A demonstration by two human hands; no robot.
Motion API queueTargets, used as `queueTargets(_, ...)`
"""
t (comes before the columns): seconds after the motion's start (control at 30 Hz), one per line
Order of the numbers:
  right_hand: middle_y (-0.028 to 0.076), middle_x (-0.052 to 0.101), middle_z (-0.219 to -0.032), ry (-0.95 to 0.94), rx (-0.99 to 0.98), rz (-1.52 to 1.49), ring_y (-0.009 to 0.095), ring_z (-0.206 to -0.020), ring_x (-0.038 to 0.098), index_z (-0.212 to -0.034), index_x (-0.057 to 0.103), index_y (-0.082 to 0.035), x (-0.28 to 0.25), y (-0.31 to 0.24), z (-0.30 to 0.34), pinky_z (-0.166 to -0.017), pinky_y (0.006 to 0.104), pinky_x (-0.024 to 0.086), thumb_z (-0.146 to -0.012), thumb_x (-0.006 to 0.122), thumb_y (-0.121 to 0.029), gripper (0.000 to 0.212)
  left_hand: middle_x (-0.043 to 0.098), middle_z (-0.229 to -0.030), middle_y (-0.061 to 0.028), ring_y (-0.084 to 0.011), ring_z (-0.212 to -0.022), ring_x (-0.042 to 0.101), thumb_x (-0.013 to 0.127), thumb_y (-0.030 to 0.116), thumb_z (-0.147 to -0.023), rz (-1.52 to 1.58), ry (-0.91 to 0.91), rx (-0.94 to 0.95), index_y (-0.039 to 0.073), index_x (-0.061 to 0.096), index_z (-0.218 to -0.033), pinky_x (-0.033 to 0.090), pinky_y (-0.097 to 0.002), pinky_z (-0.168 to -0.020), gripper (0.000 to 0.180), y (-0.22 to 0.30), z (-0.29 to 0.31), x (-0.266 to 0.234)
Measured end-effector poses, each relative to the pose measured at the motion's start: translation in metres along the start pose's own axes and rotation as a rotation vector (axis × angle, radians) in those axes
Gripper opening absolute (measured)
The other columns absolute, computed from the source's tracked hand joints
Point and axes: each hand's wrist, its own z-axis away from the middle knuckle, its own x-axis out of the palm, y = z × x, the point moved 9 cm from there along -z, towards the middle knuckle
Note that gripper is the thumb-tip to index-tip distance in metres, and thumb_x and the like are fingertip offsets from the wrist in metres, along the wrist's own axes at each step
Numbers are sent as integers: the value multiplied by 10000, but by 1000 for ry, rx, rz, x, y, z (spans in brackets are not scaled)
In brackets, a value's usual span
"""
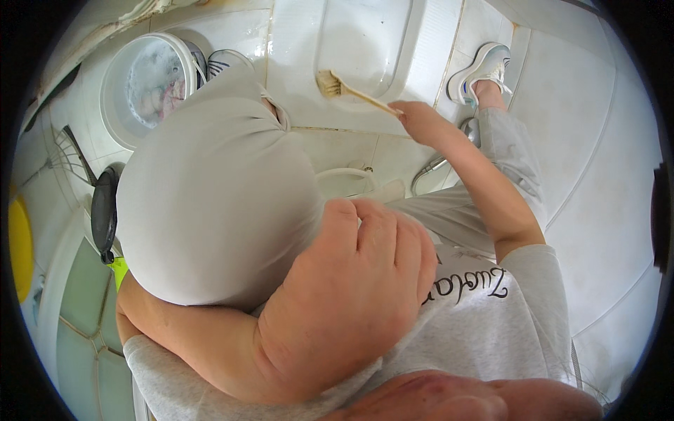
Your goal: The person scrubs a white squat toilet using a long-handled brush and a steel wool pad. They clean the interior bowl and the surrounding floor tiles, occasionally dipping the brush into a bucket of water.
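My right hand grips the end of a long-handled brush with a pale wooden or tan handle. Its bristle head is down at the near left edge of a white ceramic squat toilet pan. Bent across my body, my left arm brings my left hand up close in front of my chest, over my raised knee. The fingers of that hand are curled in, and its palm is hidden, so anything inside cannot be seen.
A white bucket of sudsy water with cloth in it stands at the far left, beside my left shoe. My right shoe is right of the pan. A metal hose fitting lies below my right forearm. Something black and rounded is left of my knee.
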Motion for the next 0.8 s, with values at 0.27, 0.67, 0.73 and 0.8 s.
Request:
queueTargets(0.27,216,615,-941,-97,39,318,369,-914,591,-1149,522,-39,5,22,17,-760,444,485,-853,397,-39,322,564,-822,-86,-218,-797,544,562,149,-679,16,23,-5,42,572,-929,422,-335,-717,272,3,-2,0)
queueTargets(0.67,228,611,-914,29,33,191,355,-932,584,-1097,551,-34,21,-15,6,-765,413,487,-891,360,-76,284,552,-821,-85,-217,-778,532,567,130,-670,10,-12,15,30,569,-954,429,-339,-699,301,3,-9,3)
queueTargets(0.73,194,616,-931,28,19,159,359,-909,588,-977,561,-23,16,-16,10,-752,437,486,-849,384,-41,219,551,-822,-86,-218,-779,532,567,128,-667,13,-11,12,28,569,-957,430,-340,-702,307,2,-7,2)
queueTargets(0.8,174,618,-945,51,-38,108,360,-902,589,-922,568,-20,15,-15,3,-744,448,486,-834,392,-35,197,550,-820,-88,-218,-778,531,566,128,-666,29,-5,15,26,569,-958,430,-339,-701,310,5,-6,-1)
